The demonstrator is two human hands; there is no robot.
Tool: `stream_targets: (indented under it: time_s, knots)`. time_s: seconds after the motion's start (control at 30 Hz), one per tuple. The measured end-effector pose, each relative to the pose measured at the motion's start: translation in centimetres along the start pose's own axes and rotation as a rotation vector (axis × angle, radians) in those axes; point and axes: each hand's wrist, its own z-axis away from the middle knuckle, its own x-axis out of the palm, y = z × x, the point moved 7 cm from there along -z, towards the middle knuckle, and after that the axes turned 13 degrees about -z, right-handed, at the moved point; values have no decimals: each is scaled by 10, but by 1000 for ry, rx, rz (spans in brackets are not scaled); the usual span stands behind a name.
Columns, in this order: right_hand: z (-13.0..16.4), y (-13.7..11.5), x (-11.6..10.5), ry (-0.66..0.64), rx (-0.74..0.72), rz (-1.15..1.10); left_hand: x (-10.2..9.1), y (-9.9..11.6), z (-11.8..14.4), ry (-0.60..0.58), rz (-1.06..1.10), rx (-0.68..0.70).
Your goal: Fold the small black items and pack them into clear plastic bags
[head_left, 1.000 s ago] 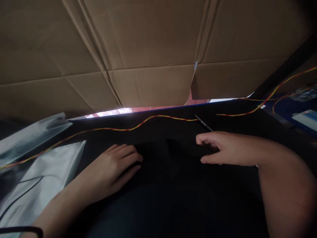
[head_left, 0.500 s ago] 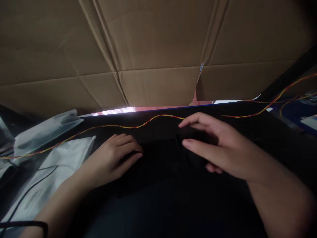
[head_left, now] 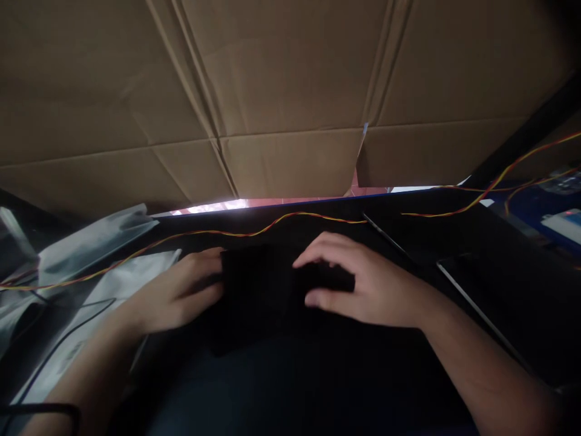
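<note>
My left hand (head_left: 184, 293) is at the left edge of a black flat piece (head_left: 256, 290), and its fingertips disappear at that edge, thumb in front. The piece is too dark to tell its kind. My right hand (head_left: 358, 281) hovers by the piece's right side, its thumb and curved fingers apart with only darkness between them. Whether it touches the piece I cannot tell. Beyond both hands, a red-and-yellow twisted wire (head_left: 245, 234) runs across the black table (head_left: 327, 206).
Translucent plastic bags (head_left: 97, 239) and a white packet (head_left: 118, 278) lie left, with a thin black cable (head_left: 59, 333) over them. To the right is a dark flat panel (head_left: 503, 290) with a silver edge. Brown cardboard (head_left: 290, 72) stands behind the table.
My right hand has moved left and toward me, uncovering the silver-edged panel on the right. My left hand has shifted left, to the black piece's edge.
</note>
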Motion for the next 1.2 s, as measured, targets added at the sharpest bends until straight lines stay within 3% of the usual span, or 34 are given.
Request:
stream_targets:
  time_s: [0.1, 0.2, 0.27, 0.37, 0.5, 0.57, 0.67, 0.73, 0.83, 1.03, 1.2]
  knots:
    - [2, 7, 23, -209, 32, 237, -9, -15, 4, 113, 96, -191]
    - [1, 9, 36, -234, -4, 279, -2, -25, 4, 165, 131, -321]
    - [0, 10, 40, -236, -23, 268, 4, -28, 4, 140, 167, -368]
    - [1, 10, 40, -243, -30, 261, 5, -27, 5, 36, 195, -308]
    - [0, 3, 37, -208, -75, 229, -11, -23, 18, -76, 92, -222]
    - [-1, 2, 36, -190, -85, 221, -20, -23, 22, -54, -23, -250]
    - [-2, 8, 39, -213, -62, 251, -30, -13, 15, 110, -172, -237]
    - [-1, 12, 42, -243, -42, 270, -24, 0, 5, 149, -227, -152]
    - [0, 16, 41, -249, -19, 263, -2, 8, -9, 55, -321, -73]
    - [0, 16, 39, -243, 0, 259, 18, -25, 3, -72, -329, -340]
    - [-3, 12, 34, -185, -29, 245, 24, -27, 13, -162, -116, -315]
